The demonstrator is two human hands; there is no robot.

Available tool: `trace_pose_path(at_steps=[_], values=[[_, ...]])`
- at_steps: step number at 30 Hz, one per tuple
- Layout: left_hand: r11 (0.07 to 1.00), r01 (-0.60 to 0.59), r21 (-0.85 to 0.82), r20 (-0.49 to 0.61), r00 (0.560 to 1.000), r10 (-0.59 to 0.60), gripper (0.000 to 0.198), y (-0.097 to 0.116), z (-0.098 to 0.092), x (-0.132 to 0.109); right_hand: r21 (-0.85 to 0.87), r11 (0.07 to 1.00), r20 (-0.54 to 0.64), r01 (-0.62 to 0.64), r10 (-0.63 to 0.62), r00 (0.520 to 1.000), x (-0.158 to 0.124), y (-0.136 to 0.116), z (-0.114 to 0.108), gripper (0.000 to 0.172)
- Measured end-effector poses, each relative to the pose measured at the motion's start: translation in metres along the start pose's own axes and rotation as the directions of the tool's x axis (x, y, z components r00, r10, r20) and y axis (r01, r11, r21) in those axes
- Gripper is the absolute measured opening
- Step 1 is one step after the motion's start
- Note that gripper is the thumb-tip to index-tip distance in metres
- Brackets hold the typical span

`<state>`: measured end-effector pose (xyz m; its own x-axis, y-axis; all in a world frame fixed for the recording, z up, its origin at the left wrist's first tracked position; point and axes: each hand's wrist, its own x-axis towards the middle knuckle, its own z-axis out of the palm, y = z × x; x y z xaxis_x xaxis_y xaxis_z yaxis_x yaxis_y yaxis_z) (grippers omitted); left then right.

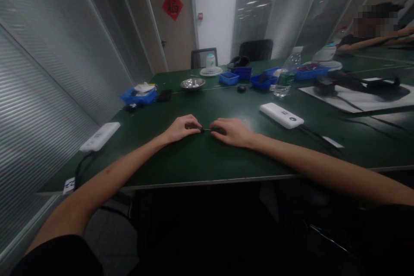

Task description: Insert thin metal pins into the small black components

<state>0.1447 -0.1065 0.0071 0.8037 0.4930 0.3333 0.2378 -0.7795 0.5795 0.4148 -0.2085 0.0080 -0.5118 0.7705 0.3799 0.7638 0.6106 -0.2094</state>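
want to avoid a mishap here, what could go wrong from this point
The slim dark-handled tool in the right hand might slip at the small dark piece and jab the left hand, whose fingers sit close to its tip. The left forearm could also snag the black cable beside it, tugging the white rectangular device.

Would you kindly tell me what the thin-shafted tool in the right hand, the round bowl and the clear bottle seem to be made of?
Thin-shafted tool: the slim, pale shaft looks like metal; the dark part in the grip is too dim to tell.
Bowl: probably polished steel, judging by its silvery, bright glints.
Bottle: likely smooth plastic, given its thin, see-through walls.
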Motion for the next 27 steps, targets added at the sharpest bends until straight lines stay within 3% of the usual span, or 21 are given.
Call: trace_pose_path(at_steps=[6, 16, 27], values=[[0.996, 0.007, -0.086, 0.03, 1.0, -0.005, 0.025, -0.0037, 0.0006, -0.0005, 0.004, 1.0, 0.043, 0.009, -0.009, 0.999, -0.0011, -0.0022, -0.0021, 0.033], [0.986, 0.046, -0.158, 0.051, 0.998, -0.039, 0.026, -0.0082, 0.0004, 0.0004, -0.004, 1.0, -0.004, 0.03, -0.03, 1.0, -0.002, -0.0014, 0.0018, 0.033], [0.974, 0.045, -0.222, 0.188, 0.982, -0.003, 0.028, -0.0081, -0.0042, 0.0019, -0.146, 0.987, 0.015, 0.066, -0.065, 0.998, -0.0047, -0.0097, -0.002, 0.033]])
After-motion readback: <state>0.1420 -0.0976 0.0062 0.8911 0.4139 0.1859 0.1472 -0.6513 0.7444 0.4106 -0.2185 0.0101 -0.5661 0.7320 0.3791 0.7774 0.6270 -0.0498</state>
